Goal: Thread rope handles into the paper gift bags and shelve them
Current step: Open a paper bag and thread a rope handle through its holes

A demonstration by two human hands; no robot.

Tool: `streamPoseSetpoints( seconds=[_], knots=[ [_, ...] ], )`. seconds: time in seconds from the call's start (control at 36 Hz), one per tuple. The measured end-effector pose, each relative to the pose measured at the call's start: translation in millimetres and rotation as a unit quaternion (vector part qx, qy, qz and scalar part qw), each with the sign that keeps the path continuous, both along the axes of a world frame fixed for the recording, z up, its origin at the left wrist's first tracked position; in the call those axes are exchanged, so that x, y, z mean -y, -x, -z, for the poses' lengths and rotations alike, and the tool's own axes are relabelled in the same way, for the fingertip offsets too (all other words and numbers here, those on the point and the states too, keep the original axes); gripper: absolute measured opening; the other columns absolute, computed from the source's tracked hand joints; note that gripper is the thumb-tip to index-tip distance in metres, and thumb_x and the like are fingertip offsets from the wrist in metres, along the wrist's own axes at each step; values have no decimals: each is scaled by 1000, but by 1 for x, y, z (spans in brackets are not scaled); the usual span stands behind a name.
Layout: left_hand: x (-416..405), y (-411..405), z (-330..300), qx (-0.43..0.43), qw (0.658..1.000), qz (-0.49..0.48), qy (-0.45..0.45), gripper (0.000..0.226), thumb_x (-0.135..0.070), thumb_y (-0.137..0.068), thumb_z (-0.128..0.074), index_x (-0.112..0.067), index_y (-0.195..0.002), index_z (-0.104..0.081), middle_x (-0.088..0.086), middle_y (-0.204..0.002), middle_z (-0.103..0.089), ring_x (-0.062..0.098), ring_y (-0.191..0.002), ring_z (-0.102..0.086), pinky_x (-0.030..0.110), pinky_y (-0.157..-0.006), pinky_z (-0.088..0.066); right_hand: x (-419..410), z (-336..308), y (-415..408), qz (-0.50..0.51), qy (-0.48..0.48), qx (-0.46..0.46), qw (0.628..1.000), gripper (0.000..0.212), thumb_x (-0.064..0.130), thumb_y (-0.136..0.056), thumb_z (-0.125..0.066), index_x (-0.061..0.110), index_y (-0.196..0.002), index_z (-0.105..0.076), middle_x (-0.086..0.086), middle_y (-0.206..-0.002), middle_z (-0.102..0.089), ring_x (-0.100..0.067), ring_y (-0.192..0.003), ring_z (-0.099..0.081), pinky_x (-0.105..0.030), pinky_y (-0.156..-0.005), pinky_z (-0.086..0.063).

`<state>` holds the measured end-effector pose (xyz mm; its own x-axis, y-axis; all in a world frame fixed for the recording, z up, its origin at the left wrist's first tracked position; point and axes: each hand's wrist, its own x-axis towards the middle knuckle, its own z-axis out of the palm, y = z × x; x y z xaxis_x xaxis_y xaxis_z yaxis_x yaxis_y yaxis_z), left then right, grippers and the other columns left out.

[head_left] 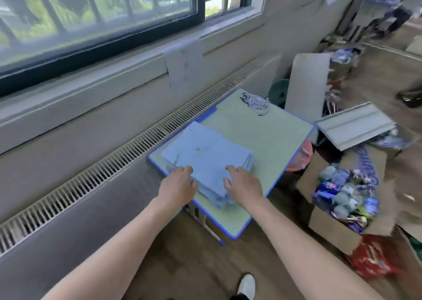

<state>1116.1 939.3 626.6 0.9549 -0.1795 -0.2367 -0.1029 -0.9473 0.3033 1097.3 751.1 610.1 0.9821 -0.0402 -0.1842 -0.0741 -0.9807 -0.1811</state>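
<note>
A stack of flat pale-blue bags (205, 160) lies on the near left part of the surface (262, 135), a small green top edged in blue, set against a long radiator grille (114, 162) under a window (91, 14). The left hand (180, 181) rests on the stack's left edge at about 8 o'clock, fingers bent over the rim of the pile, seemingly gripping it, though blur hides the fingertips. The right hand (242, 183) lies on the stack's near edge at about 5 o'clock, fingers spread and fairly straight, pressing down on the top bag. A tangle of white ropes (257, 102) with dark tips sits at the surface's far corner, near 1 o'clock, well apart from the stack. To the right, at 3 o'clock, an open box (342, 199) holds blue packets and soft toys, with a red bag (374, 258) on the floor below it. A white shoe (246, 285) shows at 6 o'clock.
</note>
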Motion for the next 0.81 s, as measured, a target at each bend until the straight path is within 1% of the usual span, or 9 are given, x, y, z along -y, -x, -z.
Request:
streamPoseSetpoints(
  seconds=[0.17,0.25,0.33,0.44,0.5,0.56,0.64,0.69,0.81],
  knots=[
    [50,3,6,-44,998,-39,4,41,-31,-100,-42,-16,-138,-43,6,-137,-47,26,-123,-49,39,-94,-46,46,8,-28,-76,-35,-19,996,47,39,-97,-46,20,-140,-41,-10,-131,-48,-31,-122,-49,-40,-88,-46],
    [64,2,11,-45,998,-48,1,43,-30,-99,-43,-16,-139,-42,6,-139,-45,25,-126,-46,37,-94,-44,55,12,-48,-106,-34,-23,994,54,44,-96,-50,20,-142,-38,-9,-134,-45,-30,-124,-45,-41,-92,-45],
    [70,-4,12,-48,996,-71,-5,43,-30,-100,-41,-15,-141,-41,6,-140,-44,25,-126,-46,38,-95,-44,53,21,-69,-121,-30,-28,992,63,52,-92,-53,23,-145,-35,-8,-142,-39,-29,-130,-38,-44,-100,-42],
    [69,-19,14,-48,993,-105,-2,43,-30,-101,-41,-15,-141,-40,6,-140,-43,25,-123,-49,39,-93,-44,42,34,-97,-130,-19,-52,990,76,60,-89,-54,25,-150,-26,-7,-154,-23,-28,-141,-22,-50,-109,-29],
    [67,-27,17,-49,992,-119,4,42,-30,-101,-41,-15,-141,-40,6,-140,-42,24,-121,-49,39,-90,-44,38,39,-110,-135,8,-68,988,83,66,-86,-53,27,-151,-21,-7,-156,-17,-28,-144,-16,-53,-110,-25],
    [64,-37,21,-51,990,-131,5,42,-30,-101,-40,-15,-140,-40,6,-139,-42,25,-121,-49,39,-90,-45,38,46,-121,-136,39,-93,986,89,71,-82,-53,28,-152,-16,-7,-157,-12,-28,-143,-13,-55,-109,-25],
    [56,-56,28,-49,986,-158,11,40,-29,-101,-40,-15,-138,-42,7,-137,-44,27,-119,-50,40,-89,-46,45,55,-134,-123,52,-121,984,97,73,-77,-57,29,-152,-14,-6,-158,-7,-29,-143,-13,-57,-108,-26],
    [50,-68,32,-38,983,-179,13,41,-27,-101,-40,-13,-139,-43,9,-137,-42,28,-118,-48,40,-86,-46,53,58,-140,-112,46,-131,984,102,74,-75,-60,29,-152,-12,-6,-159,-4,-30,-143,-13,-57,-108,-27],
    [40,-96,38,-14,971,-239,16,41,-17,-98,-42,-9,-139,-42,11,-137,-41,29,-123,-42,39,-83,-43,70,60,-160,-103,17,-155,982,109,73,-72,-64,31,-154,-6,-9,-160,0,-33,-144,-13,-52,-109,-26]
  ],
)
